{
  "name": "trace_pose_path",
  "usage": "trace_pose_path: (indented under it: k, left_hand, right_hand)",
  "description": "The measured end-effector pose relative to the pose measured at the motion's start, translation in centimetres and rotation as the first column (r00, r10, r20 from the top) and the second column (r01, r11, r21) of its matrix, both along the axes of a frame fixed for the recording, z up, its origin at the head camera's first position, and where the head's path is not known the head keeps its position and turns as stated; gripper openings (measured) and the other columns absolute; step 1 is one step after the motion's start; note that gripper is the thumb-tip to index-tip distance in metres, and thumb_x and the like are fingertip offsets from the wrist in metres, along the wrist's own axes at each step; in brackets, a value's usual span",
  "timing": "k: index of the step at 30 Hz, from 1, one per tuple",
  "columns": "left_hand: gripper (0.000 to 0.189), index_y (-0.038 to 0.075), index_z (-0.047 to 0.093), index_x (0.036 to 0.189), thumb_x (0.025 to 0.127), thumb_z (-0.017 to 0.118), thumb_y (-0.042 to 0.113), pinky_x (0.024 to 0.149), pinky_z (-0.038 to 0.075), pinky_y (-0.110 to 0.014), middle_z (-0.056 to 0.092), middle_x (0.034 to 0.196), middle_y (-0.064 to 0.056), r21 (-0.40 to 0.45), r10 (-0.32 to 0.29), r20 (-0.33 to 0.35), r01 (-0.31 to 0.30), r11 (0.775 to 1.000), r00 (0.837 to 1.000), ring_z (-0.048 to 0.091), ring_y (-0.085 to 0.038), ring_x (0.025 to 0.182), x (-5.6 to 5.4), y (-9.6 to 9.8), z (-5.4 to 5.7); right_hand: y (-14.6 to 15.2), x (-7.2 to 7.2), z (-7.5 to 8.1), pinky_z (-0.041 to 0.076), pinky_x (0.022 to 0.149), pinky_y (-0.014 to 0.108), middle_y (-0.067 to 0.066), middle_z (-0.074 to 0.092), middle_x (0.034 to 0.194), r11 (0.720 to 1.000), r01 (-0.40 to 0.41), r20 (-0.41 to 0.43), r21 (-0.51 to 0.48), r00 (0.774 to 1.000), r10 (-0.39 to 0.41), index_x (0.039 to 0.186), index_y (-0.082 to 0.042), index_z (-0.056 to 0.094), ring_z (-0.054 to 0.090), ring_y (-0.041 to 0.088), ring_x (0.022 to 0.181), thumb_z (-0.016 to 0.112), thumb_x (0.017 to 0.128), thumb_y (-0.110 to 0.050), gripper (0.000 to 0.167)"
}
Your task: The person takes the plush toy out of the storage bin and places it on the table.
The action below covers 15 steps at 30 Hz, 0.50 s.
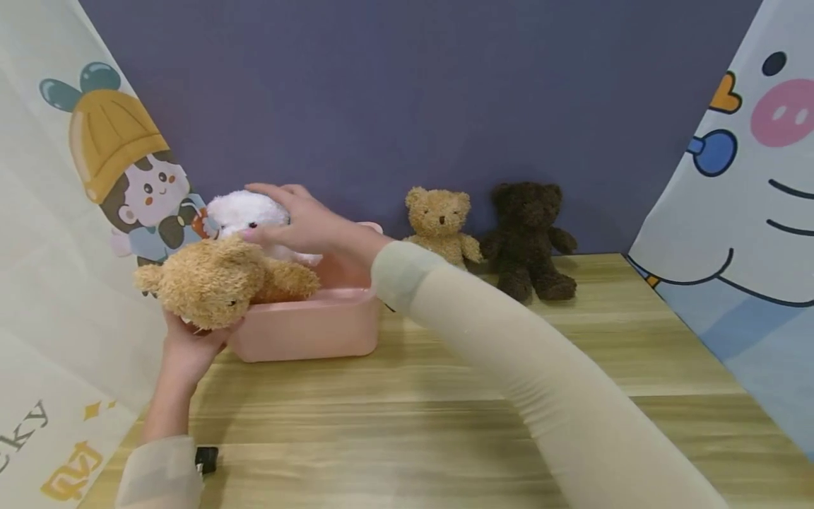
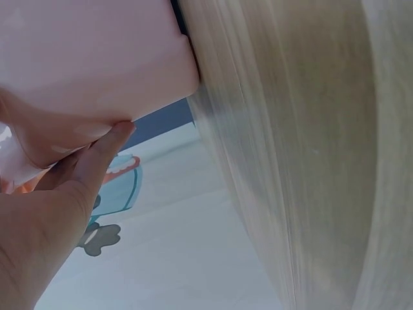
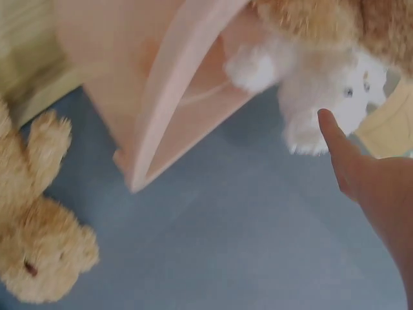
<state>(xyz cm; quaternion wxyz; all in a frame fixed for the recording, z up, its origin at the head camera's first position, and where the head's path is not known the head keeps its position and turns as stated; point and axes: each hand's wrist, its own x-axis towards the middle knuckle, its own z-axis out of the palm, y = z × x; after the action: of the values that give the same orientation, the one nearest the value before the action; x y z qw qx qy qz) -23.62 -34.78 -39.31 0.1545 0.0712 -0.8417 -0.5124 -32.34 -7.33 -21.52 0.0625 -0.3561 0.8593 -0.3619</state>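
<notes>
A pink bin (image 1: pixel 311 329) stands on the table at the left. A tan teddy bear (image 1: pixel 203 283) leans out over its left end, head down and to the left. Just below that head my left hand (image 1: pixel 193 346) grips the end of the bin, thumb against the pink wall in the left wrist view. A white plush toy (image 1: pixel 244 212) sits at the back left of the bin, behind the tan bear. Over its head reaches my right hand (image 1: pixel 299 215), fingers outstretched and thumb by its face. In the right wrist view one straight finger (image 3: pixel 332 132) overlaps the white plush.
Against the dark backdrop sit a second tan teddy bear (image 1: pixel 439 219) and a dark brown bear (image 1: pixel 530 240), right of the bin. Printed panels flank the table (image 1: pixel 381 438) on both sides. A small black object (image 1: pixel 206 459) shows by the left sleeve.
</notes>
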Motion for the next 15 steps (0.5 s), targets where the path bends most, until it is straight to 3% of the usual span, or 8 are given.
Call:
trace_pose_path:
  k: [9,15]
  left_hand:
    - [0.106,0.036,-0.005,0.163,0.098,0.078,0.02,0.074,0.058,-0.01,0.023,0.165,-0.028,0.016,-0.001,-0.018,0.002,1.0,1.0,0.05,0.008,0.106,0.0,0.1,-0.2]
    - [0.109,0.038,-0.009,0.164,0.099,0.077,0.022,0.075,0.057,-0.009,0.02,0.168,-0.027,-0.017,-0.013,-0.017,0.012,1.0,1.0,0.049,0.005,0.11,0.0,-0.3,-0.2]
  right_hand:
    - [-3.8,1.6,-2.1,0.037,0.127,0.03,-0.01,0.016,0.176,0.995,-0.061,-0.044,0.077,0.997,0.065,0.166,-0.054,0.019,0.023,0.004,0.159,0.073,0.095,-0.062,0.09]
    - [-5.6,2.1,-3.4,0.033,0.129,0.032,-0.015,0.006,0.177,0.995,-0.084,-0.059,0.059,0.994,0.087,0.165,-0.059,0.011,0.008,0.0,0.163,0.074,0.094,-0.061,0.095]
